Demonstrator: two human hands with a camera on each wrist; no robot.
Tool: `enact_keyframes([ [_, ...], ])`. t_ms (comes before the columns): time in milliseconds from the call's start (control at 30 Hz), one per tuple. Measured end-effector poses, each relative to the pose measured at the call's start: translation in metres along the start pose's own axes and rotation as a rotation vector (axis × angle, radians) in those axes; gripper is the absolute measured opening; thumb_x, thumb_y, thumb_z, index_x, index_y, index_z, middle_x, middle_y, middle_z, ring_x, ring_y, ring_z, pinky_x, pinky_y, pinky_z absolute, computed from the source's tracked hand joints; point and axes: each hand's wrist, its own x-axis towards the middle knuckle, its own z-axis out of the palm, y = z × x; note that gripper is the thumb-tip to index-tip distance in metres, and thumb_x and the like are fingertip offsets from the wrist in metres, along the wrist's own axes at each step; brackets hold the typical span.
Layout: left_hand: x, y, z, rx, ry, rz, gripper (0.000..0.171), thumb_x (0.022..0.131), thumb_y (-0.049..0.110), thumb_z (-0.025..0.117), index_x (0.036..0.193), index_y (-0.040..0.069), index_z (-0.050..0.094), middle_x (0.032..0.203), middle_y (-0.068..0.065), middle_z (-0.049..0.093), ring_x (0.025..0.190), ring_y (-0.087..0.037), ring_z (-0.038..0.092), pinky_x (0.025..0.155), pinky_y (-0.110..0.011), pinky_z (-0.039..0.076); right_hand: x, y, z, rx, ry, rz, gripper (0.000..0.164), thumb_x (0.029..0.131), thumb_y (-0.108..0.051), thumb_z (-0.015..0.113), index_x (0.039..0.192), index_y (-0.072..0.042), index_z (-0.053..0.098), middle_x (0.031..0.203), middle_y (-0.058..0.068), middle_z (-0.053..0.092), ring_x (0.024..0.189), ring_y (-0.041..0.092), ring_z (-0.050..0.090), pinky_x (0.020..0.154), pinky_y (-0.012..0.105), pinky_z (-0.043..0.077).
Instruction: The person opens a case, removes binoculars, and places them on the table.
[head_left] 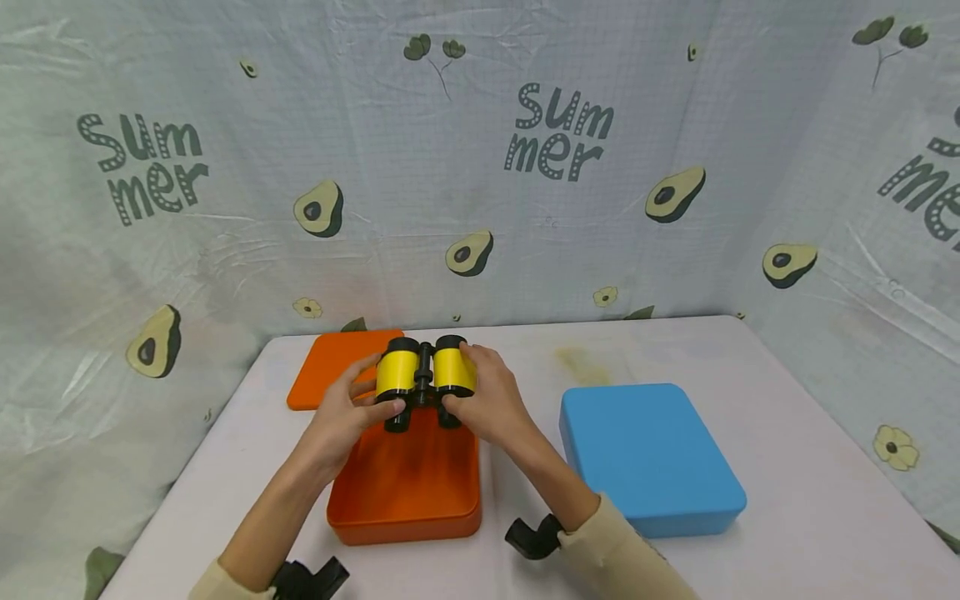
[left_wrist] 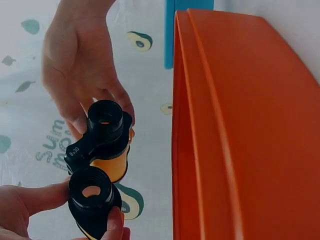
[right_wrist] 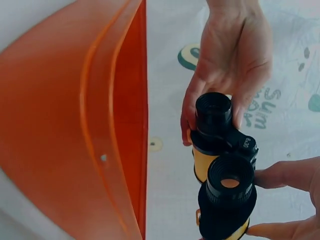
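Yellow-and-black binoculars [head_left: 396, 371] are held up by both hands over the far end of an open orange box [head_left: 420, 483]. My left hand [head_left: 341, 417] grips the left barrel, its thumb near the eyepiece. On the other barrel, my right hand [head_left: 491, 396] has its thumb at the eyepiece and its fingers round the outer side. Both wrist views show the binoculars [left_wrist: 110, 167] beside the orange box [right_wrist: 100, 125], apart from its wall, with "8x30" printed near the hinge. No objects show on the visible floor of the box.
An orange lid [head_left: 322, 371] lies flat at the back left, partly behind the left hand. On the right stands a closed blue box [head_left: 648, 454]. Behind the white table [head_left: 780, 500] hangs a sheet [head_left: 420, 167] printed with avocados. Black wrist mounts [head_left: 534, 537] sit at both forearms.
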Motion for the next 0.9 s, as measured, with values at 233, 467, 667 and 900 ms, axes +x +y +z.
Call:
enact_keyframes([
  [233,0.013,0.005,-0.011,-0.014,0.007,0.051,0.092,0.095,0.012,0.074,0.167,0.018,0.017,0.165,-0.026,0.026,0.149,-0.046,0.035,0.122,-0.058,0.037,0.012,-0.001,0.001,0.121,0.041,0.072,0.075,0.084,-0.007,0.080,0.152,-0.007,0.048,0.156,0.020,0.045,0.136,0.044,0.054,0.101,0.054,0.058],
  [467,0.025,0.005,-0.015,0.011,0.018,0.071,0.090,0.096,0.017,0.074,0.166,0.018,0.019,0.163,-0.026,0.031,0.141,-0.044,0.049,0.120,-0.053,0.042,0.023,0.000,0.001,0.242,0.077,0.157,0.075,0.084,-0.008,0.081,0.151,-0.008,0.049,0.157,0.019,0.045,0.141,0.041,0.052,0.104,0.054,0.056],
  [667,0.037,0.005,-0.020,0.038,0.021,0.077,0.088,0.096,0.016,0.074,0.166,0.019,0.021,0.161,-0.024,0.035,0.134,-0.041,0.056,0.113,-0.045,0.051,0.029,0.002,0.005,0.286,0.082,0.186,0.071,0.087,-0.010,0.079,0.151,-0.008,0.048,0.151,0.020,0.052,0.134,0.040,0.058,0.103,0.051,0.057],
  [900,0.056,0.009,-0.021,0.024,0.025,0.037,0.090,0.095,0.013,0.075,0.166,0.017,0.019,0.161,-0.027,0.035,0.132,-0.041,0.059,0.114,-0.047,0.049,0.042,0.003,0.009,0.335,0.096,0.222,0.072,0.089,-0.007,0.077,0.154,-0.011,0.046,0.157,0.017,0.047,0.126,0.038,0.064,0.095,0.045,0.062],
])
